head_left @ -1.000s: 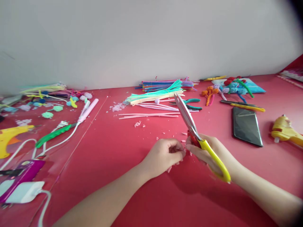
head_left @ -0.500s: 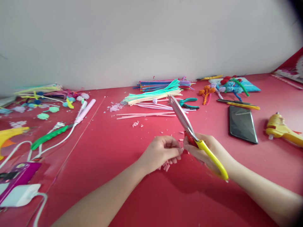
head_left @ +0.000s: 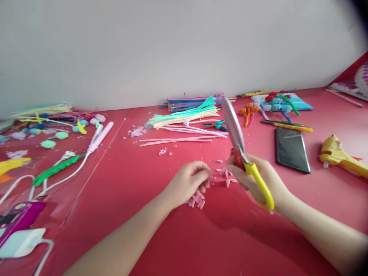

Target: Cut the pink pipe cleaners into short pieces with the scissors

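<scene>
My right hand [head_left: 271, 182] grips a pair of scissors [head_left: 234, 128] with a yellow and red handle, blades pointing up and away from me. To its left, my left hand [head_left: 185, 182] hovers low over the red table with its fingers curled in; whether a small piece is between them is hidden. Just beneath those fingers lies a small pile of short cut pink pieces [head_left: 197, 199]. A second scatter of pink snippets [head_left: 228, 178] lies between the two hands, close to the right fingertips.
Beyond the hands are long pink pipe cleaners [head_left: 178, 141], a mint-green and cream bundle [head_left: 186, 113] and pliers [head_left: 220, 125]. A black phone [head_left: 292, 149] and a yellow glue gun [head_left: 339, 153] lie right. On the left are a green-handled tool [head_left: 57, 168] and white cables [head_left: 71, 180].
My hands have drawn apart: the left moved slightly left toward the pink pile, while the right shifted with the scissors, whose blades now point more upright. The snippets between them are uncovered.
</scene>
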`<state>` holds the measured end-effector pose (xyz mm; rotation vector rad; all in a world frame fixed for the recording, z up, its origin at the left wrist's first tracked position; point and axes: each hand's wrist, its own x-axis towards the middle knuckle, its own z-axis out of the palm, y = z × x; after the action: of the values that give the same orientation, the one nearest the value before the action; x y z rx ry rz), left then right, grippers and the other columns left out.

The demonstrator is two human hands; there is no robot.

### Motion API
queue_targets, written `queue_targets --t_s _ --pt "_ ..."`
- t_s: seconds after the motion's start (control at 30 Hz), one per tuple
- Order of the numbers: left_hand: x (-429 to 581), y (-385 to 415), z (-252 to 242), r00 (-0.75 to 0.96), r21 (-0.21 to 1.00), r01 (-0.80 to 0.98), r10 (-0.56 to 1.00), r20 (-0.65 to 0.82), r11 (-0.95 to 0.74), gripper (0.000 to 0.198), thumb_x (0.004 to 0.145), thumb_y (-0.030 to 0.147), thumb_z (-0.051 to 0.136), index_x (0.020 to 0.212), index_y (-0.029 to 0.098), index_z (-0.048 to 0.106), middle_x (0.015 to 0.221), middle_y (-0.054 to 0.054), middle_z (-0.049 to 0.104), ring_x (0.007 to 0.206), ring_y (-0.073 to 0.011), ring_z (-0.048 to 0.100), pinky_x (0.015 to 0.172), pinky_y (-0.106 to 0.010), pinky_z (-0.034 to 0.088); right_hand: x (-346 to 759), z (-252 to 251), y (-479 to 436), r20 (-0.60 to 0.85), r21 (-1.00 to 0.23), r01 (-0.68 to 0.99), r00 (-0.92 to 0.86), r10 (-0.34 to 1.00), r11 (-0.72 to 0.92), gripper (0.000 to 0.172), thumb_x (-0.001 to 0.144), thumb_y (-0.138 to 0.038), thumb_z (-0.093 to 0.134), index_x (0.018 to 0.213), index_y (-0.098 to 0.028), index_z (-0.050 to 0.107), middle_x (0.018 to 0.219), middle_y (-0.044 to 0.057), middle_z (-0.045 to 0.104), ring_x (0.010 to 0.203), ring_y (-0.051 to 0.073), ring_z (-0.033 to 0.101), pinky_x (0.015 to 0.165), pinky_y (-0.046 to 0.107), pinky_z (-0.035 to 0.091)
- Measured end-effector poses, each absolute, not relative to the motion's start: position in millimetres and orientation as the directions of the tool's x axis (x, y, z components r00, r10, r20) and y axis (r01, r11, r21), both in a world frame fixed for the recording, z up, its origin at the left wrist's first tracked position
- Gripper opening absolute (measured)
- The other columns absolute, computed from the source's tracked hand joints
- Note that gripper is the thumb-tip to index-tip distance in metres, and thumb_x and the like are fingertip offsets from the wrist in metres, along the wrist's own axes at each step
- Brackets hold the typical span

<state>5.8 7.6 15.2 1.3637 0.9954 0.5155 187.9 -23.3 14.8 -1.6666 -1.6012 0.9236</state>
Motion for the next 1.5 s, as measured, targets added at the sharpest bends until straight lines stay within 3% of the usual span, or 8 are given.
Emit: queue_targets --t_s 0.13,0.4,0.63,0.8,0.93,1.1,1.33,1.5 --pt "-8.9 24.1 7.5 0.343 0.834 0.525 0.939 -0.024 -0.17 0.029 0.078 0.035 0.041 0.054 0.018 0.04 0.047 0.004 0.041 0.044 -0.0089 0.039 0.046 -0.022 0.027 203.1 12.0 -10.3 -0.097 -0.64 0.759 0.071 0.993 -0.117 0.022 0.071 -0.039 0.042 0.066 -0.019 0.05 0.046 -0.004 0.044 0.04 0.009 0.039 0.041 0.02 0.027" --pt "-24.5 43.2 -8.6 0.299 0.595 0.71 0.926 0.23 -0.377 0.006 0.069 0.023 0.052 0.075 0.022 0.052 0.074 -0.001 0.053 0.063 -0.0147 0.048 0.059 -0.025 0.032 207.2 -4.9 -5.0 -0.052 -0.17 0.985 -0.016 0.999 0.007 0.021 0.072 -0.037 0.038 0.068 -0.02 0.049 0.053 0.003 0.054 0.043 0.012 0.041 0.043 0.022 0.021" --pt "1.2 26.6 -13.5 0.5 0.46 0.696 0.832 0.241 -0.551 0.053 0.07 0.042 0.051 0.116 0.021 0.034 0.115 -0.01 0.04 0.108 -0.0243 0.037 0.089 -0.039 0.03 210.4 -4.5 -1.0 0.028 -0.298 0.954 0.046 0.999 -0.036 0.017 0.07 -0.037 0.041 0.068 -0.021 0.048 0.051 0.0 0.05 0.043 0.01 0.038 0.044 0.021 0.019" --pt "17.9 21.0 -26.0 0.541 0.332 0.757 0.825 0.167 -0.563 0.078 0.06 0.059 0.053 0.123 0.021 0.026 0.123 -0.013 0.032 0.115 -0.0305 0.028 0.093 -0.047 0.023 203.7 -8.9 -4.2 0.01 -0.37 0.929 -0.015 1.0 0.017 0.018 0.069 -0.038 0.043 0.068 -0.021 0.049 0.052 -0.001 0.05 0.043 0.009 0.037 0.044 0.02 0.019" --pt "19.1 30.8 -37.3 0.492 0.23 0.82 0.851 0.184 -0.524 0.077 0.062 0.064 0.045 0.121 0.016 0.03 0.12 -0.015 0.035 0.112 -0.032 0.031 0.091 -0.048 0.023 200.2 -13.9 -6.5 0.026 -0.367 0.928 -0.056 0.998 0.062 0.017 0.068 -0.038 0.045 0.067 -0.021 0.048 0.055 -0.001 0.052 0.045 0.009 0.038 0.044 0.02 0.02" --pt "5.1 45.1 -34.2 0.326 0.107 0.92 0.888 0.324 -0.377 0.048 0.078 0.039 0.039 0.12 0.015 0.035 0.12 -0.015 0.038 0.108 -0.0299 0.036 0.09 -0.045 0.024 199.5 -13.3 -5.6 0.035 -0.385 0.922 -0.032 0.999 0.043 0.012 0.067 -0.032 0.045 0.067 -0.021 0.048 0.052 -0.002 0.049 0.043 0.008 0.034 0.044 0.021 0.019" --pt "-0.5 50.4 -38.7 0.406 0.05 0.887 0.828 0.386 -0.459 0.074 0.068 0.057 0.043 0.124 0.011 0.03 0.13 -0.019 0.028 0.121 -0.0345 0.02 0.096 -0.05 0.012 195.4 -11.3 -7.0 0.06 -0.42 0.906 -0.034 0.998 0.056 0.01 0.066 -0.031 0.045 0.065 -0.021 0.047 0.049 -0.003 0.045 0.042 0.008 0.028 0.043 0.02 0.018" --pt "-23.2 70.4 -39.3 0.235 0.051 0.955 0.849 0.473 -0.292 0.054 0.076 0.033 0.044 0.123 0.009 0.032 0.129 -0.021 0.03 0.119 -0.0329 0.025 0.096 -0.052 0.009 196.2 -11.6 -8.9 0.056 -0.412 0.909 -0.035 0.998 0.055 0.012 0.067 -0.031 0.043 0.062 -0.021 0.044 0.048 -0.004 0.043 0.041 0.008 0.025 0.042 0.021 0.017"
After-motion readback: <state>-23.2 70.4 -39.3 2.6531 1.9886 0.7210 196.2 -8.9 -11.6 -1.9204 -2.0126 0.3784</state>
